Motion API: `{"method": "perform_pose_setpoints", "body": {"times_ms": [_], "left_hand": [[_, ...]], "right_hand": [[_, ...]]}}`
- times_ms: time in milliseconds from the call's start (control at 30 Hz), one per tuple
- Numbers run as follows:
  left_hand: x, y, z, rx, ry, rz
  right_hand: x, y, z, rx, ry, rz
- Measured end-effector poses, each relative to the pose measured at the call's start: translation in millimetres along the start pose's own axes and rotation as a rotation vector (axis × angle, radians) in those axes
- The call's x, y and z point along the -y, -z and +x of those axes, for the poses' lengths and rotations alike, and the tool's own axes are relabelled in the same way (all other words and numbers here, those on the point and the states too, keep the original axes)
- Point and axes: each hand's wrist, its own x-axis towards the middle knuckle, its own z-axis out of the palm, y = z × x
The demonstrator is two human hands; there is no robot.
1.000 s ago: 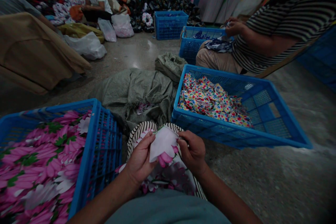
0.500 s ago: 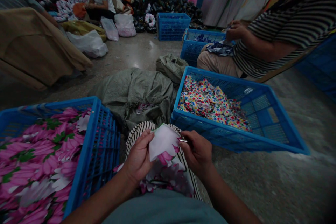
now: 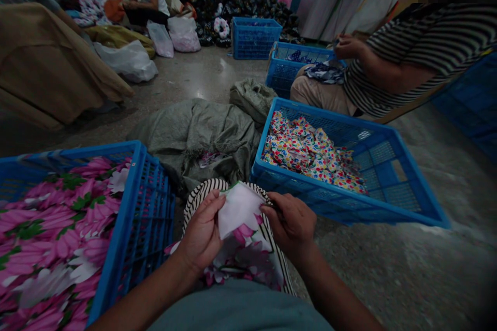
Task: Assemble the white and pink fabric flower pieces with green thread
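I clamp a white-and-pink floral fabric piece (image 3: 239,215) in my left grip (image 3: 201,232) and right grip (image 3: 290,227), beside a blue plastic crate (image 3: 155,217).

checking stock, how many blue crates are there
5: pink-cloth one left, dotted-cloth one right, one by the co-worker's knee, one behind it, one far right; more may hide at the back.

blue plastic crate (image 3: 330,201) of polka-dot fabric pieces (image 3: 310,152) on the concrete floor (image 3: 388,269), crumpled grey-green woven sack (image 3: 194,139) beside it, seated co-worker in a striped shirt (image 3: 411,57) to the right.
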Motion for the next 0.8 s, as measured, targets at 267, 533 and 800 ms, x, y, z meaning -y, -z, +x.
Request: {"method": "perform_pose_setpoints", "body": {"times_ms": [267,533,800], "left_hand": [[0.8,-0.5,0.2,0.008,0.001,-0.002],[0.6,0.7,4.1,0.021,-0.008,-0.031],[0.3,-2.7,9.7,0.067,0.096,-0.006]], "right_hand": [[-3.4,5.2,2.9,0.022,0.055,-0.011],[-10.0,-0.3,-4.5,-0.128,-0.627,0.621],[6.4,-21.3,-6.5,0.197,-1.023,1.305]]}}
